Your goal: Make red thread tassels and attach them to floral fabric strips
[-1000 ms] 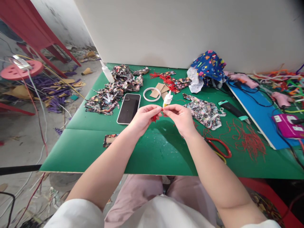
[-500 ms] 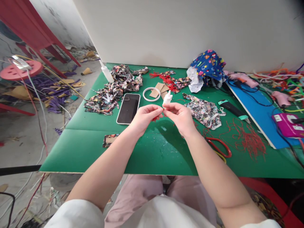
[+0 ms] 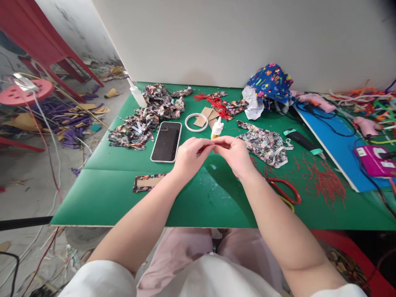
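My left hand (image 3: 193,156) and my right hand (image 3: 232,154) meet fingertip to fingertip above the middle of the table. Both are closed in a pinch. A trace of red thread shows under the left fingers; most of it is hidden by the hand. What the right fingertips grip is too small to make out. Just beyond them stands a white glue bottle (image 3: 217,128) with a narrow tip. A phone (image 3: 167,142) lies left of my left hand. A fabric-edged cardboard strip (image 3: 148,181) rests near my left forearm, and flowered fabric (image 3: 266,144) is to the right.
Red-handled scissors (image 3: 287,189) and tangled red threads (image 3: 328,177) lie by my right forearm. Farther off are a white ring (image 3: 196,122), cardboard pieces (image 3: 206,116), red tassels (image 3: 218,103), a cutter (image 3: 303,141), a second bottle (image 3: 137,95) and a blue board (image 3: 334,152).
My left hand has turned slightly, and less red thread shows beneath it. The left forearm has shifted, uncovering more of the cardboard strip. The fingertips stay together.
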Tool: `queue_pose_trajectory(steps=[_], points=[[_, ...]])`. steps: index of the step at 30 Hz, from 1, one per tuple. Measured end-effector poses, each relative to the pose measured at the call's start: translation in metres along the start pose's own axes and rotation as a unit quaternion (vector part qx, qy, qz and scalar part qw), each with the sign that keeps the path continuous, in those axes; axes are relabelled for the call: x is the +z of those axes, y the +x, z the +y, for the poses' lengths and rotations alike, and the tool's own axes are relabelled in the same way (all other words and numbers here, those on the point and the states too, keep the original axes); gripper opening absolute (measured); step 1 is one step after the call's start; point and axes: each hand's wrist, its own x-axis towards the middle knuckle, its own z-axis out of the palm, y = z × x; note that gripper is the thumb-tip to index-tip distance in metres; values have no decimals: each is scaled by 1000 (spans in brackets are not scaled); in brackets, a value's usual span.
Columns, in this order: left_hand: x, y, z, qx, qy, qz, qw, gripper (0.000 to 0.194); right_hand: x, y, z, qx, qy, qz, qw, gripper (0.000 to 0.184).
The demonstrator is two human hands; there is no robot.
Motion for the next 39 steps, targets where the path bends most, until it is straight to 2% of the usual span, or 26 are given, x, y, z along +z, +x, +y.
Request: queue_pose_trajectory(steps=[3,5,17,22,31,39], points=[[1,-1,-2,95,50,27,994,11,0,0,-1,11,7,6,1000,16],[1,-1,-3,123,68,33,989,11,0,0,-1,15,15,6,1000,16],[-1,0,-2,131,68,53,988,8,1,1,-3,83,127,6,988,15],[0,0,1,108,45,69,991,7,0,1,-4,90,145,6,985,16],[-4,1,7,-10,-1,60,998,8,0,1,-6,105,182,18,977,18],[-4,3,7,-78,-53,23,995,10,1,0,-6,59,137,8,989,14]])
